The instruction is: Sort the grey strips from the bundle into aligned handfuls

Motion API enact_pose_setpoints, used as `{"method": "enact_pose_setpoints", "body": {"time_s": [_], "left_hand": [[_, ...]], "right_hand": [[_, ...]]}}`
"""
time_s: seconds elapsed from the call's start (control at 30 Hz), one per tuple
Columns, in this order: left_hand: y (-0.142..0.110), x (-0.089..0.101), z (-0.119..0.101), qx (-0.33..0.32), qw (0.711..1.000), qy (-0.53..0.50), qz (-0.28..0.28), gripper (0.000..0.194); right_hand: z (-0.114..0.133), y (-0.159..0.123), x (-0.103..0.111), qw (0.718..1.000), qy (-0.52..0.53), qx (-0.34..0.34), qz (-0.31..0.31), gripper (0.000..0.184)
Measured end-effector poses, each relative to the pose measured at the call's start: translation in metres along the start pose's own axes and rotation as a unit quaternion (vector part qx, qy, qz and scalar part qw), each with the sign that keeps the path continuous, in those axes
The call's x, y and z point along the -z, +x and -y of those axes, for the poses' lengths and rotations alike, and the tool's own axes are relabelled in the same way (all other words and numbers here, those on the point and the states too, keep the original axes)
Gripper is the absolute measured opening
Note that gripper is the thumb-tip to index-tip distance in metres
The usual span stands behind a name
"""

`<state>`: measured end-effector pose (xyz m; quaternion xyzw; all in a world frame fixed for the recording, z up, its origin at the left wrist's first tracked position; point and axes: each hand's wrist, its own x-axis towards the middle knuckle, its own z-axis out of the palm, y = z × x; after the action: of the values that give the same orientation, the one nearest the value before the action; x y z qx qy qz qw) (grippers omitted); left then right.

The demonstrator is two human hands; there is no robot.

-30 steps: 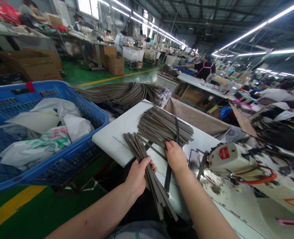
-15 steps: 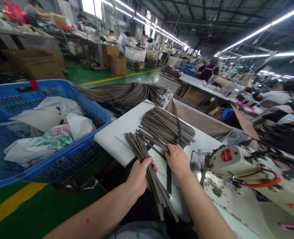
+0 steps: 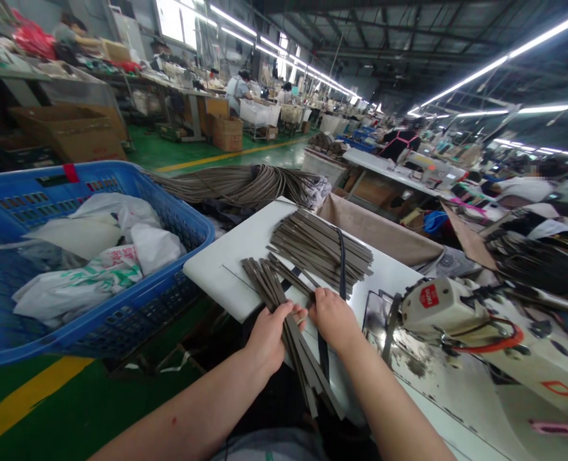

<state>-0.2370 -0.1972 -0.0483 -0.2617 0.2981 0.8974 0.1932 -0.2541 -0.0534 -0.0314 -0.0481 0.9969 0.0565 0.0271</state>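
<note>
My left hand (image 3: pixel 270 338) is closed round a fanned bundle of grey-brown strips (image 3: pixel 307 365), whose lower ends hang past the table's near edge. Close beside it, my right hand (image 3: pixel 334 319) pinches the near end of one or more similar strips (image 3: pixel 291 274); the fingertips are partly hidden. Beyond both hands, a pile of the same flat strips (image 3: pixel 307 246) lies on the white table (image 3: pixel 230 246). A black band (image 3: pixel 342 262) runs across that pile and reappears below my right hand.
A sewing machine (image 3: pixel 456 314) stands at the right of the table. To the left is a blue basket (image 3: pixel 168 282) holding white plastic bags (image 3: pixel 82 282). Long strips (image 3: pixel 245 182) lie heaped behind the table, beside a fabric-lined bin (image 3: pixel 374 227). Other people work farther back.
My right hand has drawn back from the pile towards my left hand, bringing strip ends with it. The left hand keeps its hold on the bundle. The view has shifted slightly.
</note>
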Motion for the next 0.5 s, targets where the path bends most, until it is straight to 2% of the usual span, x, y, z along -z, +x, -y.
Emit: {"method": "enact_pose_setpoints", "body": {"time_s": [0.07,0.13,0.23,0.3,0.33,0.37,0.43,0.5], "left_hand": [[0.001,0.000,0.000,-0.001,1.000,-0.004,0.004,0.009],[0.003,-0.001,0.000,-0.006,1.000,-0.007,0.027,0.017],[0.006,-0.005,-0.001,-0.011,0.998,-0.022,0.056,0.020],[0.008,-0.008,-0.002,-0.006,0.999,-0.033,0.035,0.014],[0.009,-0.009,-0.003,-0.004,0.999,-0.036,0.015,0.012],[0.009,-0.010,-0.004,-0.003,0.999,-0.039,-0.001,0.013],[0.009,-0.011,-0.005,-0.004,0.999,-0.045,-0.016,0.017],[0.007,-0.010,-0.005,-0.007,0.998,-0.052,-0.016,0.021]], "right_hand": [[0.002,-0.005,0.005,1.000,0.015,-0.014,-0.003,0.013],[0.004,-0.013,0.013,0.999,0.047,0.001,-0.002,0.015],[0.006,-0.028,0.026,0.990,0.106,0.093,0.021,0.021],[0.005,-0.036,0.033,0.979,0.147,0.133,0.046,0.026],[0.002,-0.040,0.035,0.976,0.162,0.132,0.055,0.029],[-0.001,-0.042,0.037,0.978,0.168,0.114,0.059,0.035],[-0.011,-0.042,0.037,0.988,0.137,0.027,0.065,0.043],[-0.022,-0.038,0.036,0.991,0.078,-0.082,0.072,0.036]]}}
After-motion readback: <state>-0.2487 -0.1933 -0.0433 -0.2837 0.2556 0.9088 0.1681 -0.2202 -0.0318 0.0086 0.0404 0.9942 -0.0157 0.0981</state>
